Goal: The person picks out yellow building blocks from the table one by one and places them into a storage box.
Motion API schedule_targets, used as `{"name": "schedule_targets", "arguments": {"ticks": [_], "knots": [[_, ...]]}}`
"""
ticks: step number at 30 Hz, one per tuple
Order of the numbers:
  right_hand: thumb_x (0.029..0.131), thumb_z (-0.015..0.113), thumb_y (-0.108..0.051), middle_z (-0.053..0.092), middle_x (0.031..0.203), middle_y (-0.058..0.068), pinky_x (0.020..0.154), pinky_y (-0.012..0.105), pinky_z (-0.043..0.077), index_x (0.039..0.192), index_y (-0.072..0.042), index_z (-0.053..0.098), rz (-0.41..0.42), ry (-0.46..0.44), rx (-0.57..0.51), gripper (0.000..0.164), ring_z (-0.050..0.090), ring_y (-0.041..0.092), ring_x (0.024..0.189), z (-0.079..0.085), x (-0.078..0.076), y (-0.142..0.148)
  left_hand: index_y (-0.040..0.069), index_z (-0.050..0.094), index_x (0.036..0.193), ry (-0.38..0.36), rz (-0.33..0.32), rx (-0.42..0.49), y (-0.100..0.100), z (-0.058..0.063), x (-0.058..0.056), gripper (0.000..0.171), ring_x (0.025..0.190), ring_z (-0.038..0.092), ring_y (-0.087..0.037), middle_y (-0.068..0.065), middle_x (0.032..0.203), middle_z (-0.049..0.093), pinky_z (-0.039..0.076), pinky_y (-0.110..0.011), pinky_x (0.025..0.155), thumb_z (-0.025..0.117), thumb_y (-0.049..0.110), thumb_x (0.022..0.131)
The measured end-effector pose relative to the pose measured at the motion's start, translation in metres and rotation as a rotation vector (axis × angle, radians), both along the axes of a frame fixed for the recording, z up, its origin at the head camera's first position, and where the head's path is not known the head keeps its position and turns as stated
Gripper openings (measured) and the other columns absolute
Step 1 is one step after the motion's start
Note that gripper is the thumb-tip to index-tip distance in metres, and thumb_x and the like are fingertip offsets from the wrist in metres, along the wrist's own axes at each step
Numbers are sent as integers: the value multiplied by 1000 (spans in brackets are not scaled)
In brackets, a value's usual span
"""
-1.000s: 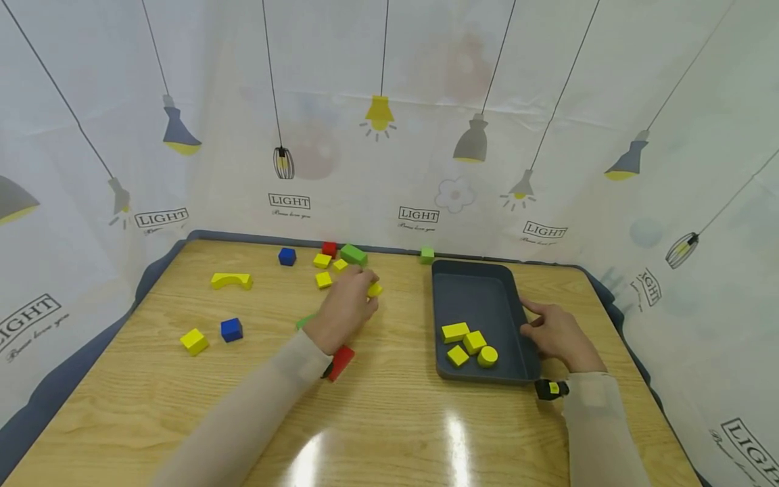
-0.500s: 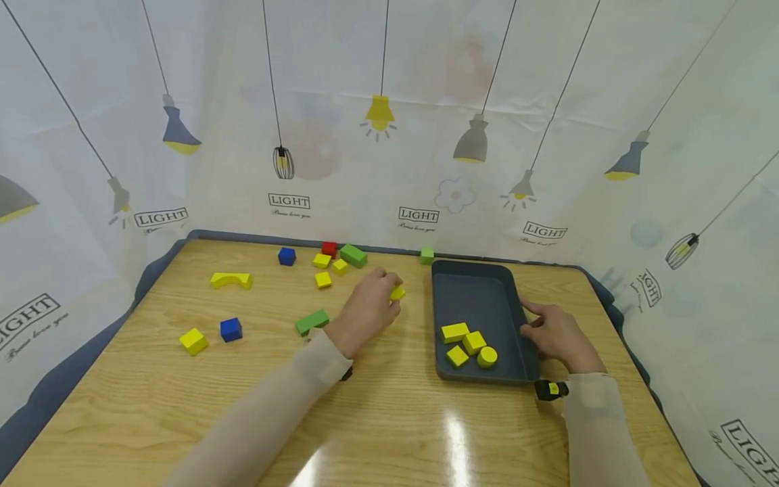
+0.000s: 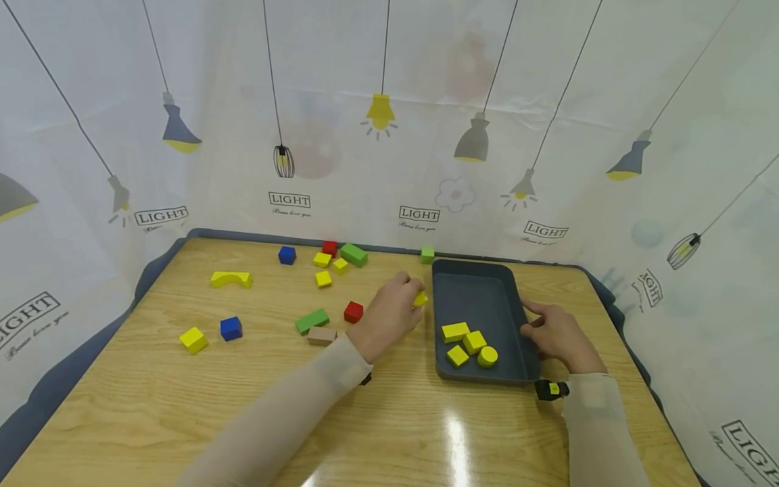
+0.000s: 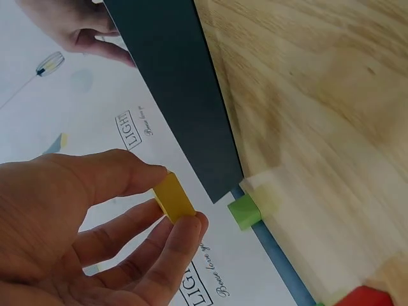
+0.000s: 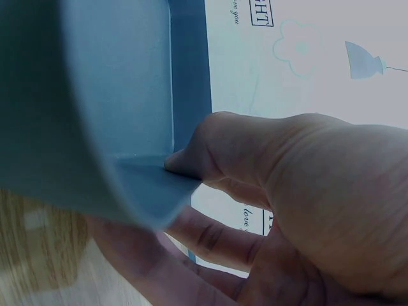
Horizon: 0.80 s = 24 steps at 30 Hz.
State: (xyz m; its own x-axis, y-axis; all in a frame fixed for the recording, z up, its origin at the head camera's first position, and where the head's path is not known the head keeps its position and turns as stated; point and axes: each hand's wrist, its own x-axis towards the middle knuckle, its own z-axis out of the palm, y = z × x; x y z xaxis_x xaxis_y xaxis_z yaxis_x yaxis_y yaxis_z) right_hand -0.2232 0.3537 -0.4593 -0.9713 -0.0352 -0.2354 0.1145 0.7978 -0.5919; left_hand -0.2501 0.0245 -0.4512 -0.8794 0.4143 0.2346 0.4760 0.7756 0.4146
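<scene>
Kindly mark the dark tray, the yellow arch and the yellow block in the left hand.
Dark tray [image 3: 471,294]: head view, bare floor.
Yellow arch [image 3: 231,276]: head view, its middle.
Yellow block [image 4: 173,196]: left wrist view, visible side.

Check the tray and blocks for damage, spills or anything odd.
Nothing stands out. The gray tray looks intact, with four yellow blocks lying inside; the right hand grips its wall, and the left hand pinches another yellow block.

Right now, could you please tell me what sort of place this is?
Possibly a curtained-off staging booth, though I can't be certain: a wooden table holds coloured blocks and a dark tray, and a white, lamp-printed backdrop rises on three sides.
</scene>
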Motion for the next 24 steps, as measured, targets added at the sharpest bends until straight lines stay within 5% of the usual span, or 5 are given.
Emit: {"name": "schedule_targets", "arguments": {"ticks": [24], "knots": [[99, 61, -12, 59, 123, 30, 60, 37, 58, 158, -14, 31, 11, 8, -30, 65, 67, 25, 77, 0, 1, 1, 8, 66, 126, 45, -131, -47, 46, -3, 2, 38, 96, 57, -12, -3, 114, 59, 49, -15, 80, 75, 9, 88]]}}
